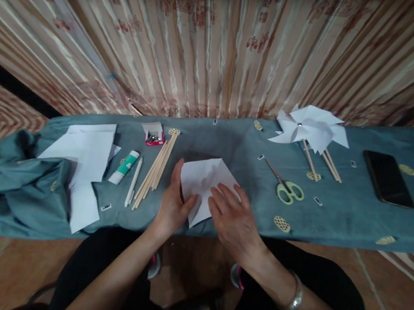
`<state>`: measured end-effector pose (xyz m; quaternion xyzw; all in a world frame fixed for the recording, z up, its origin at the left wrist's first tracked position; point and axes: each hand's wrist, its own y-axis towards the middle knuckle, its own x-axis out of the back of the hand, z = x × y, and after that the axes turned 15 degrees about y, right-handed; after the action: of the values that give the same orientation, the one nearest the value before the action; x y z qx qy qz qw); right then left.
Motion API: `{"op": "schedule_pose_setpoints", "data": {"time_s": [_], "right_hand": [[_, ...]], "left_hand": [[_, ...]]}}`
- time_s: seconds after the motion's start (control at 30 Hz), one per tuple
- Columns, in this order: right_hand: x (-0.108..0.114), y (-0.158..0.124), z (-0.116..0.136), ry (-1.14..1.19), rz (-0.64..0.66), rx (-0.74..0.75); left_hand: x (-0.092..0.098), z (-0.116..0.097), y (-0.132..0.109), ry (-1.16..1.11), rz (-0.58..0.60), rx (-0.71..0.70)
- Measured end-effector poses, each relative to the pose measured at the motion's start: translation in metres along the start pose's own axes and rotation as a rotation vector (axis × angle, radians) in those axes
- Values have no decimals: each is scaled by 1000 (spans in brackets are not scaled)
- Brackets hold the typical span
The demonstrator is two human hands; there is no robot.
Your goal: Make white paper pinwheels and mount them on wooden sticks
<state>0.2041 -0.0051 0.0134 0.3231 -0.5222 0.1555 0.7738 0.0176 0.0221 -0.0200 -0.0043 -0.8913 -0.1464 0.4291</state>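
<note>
A white sheet of paper (207, 176), angular in outline, lies in front of me on the cloth-covered table. My left hand (177, 204) grips its left edge, thumb on top and fingers at the side and partly under it. Across the right part of the paper, my right hand (233, 218) lies with its fingers stretched out and pressing on the surface. A bundle of thin wooden sticks (156, 170) is just left of my left hand. Scissors with green handles (289, 192) lie right of my right hand, apart from it.
Left of the sticks are a white pen (134, 182), a glue stick (123, 167), an open box of pins (153, 135) and white paper sheets (91, 150). Paper pinwheels (313, 128) on sticks and a phone (388, 178) lie to the right. A curtain (226, 46) hangs behind the table.
</note>
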Motion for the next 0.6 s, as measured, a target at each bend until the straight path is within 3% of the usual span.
{"op": "schedule_pose_setpoints", "data": {"time_s": [0.1,0.17,0.3,0.43,0.6], "right_hand": [[-7,-2,-5,-25,-36,-1],[-8,-7,-12,-4,-29,6],[-9,-19,-23,43,-23,79],[-8,-28,-24,84,-30,137],[5,-36,-26,133,6,133]], "left_hand": [[6,5,-7,-68,32,36],[14,8,-12,16,44,21],[30,8,-21,402,-141,-215],[33,0,-28,630,-101,-433],[31,-3,-35,639,-83,-468]]}}
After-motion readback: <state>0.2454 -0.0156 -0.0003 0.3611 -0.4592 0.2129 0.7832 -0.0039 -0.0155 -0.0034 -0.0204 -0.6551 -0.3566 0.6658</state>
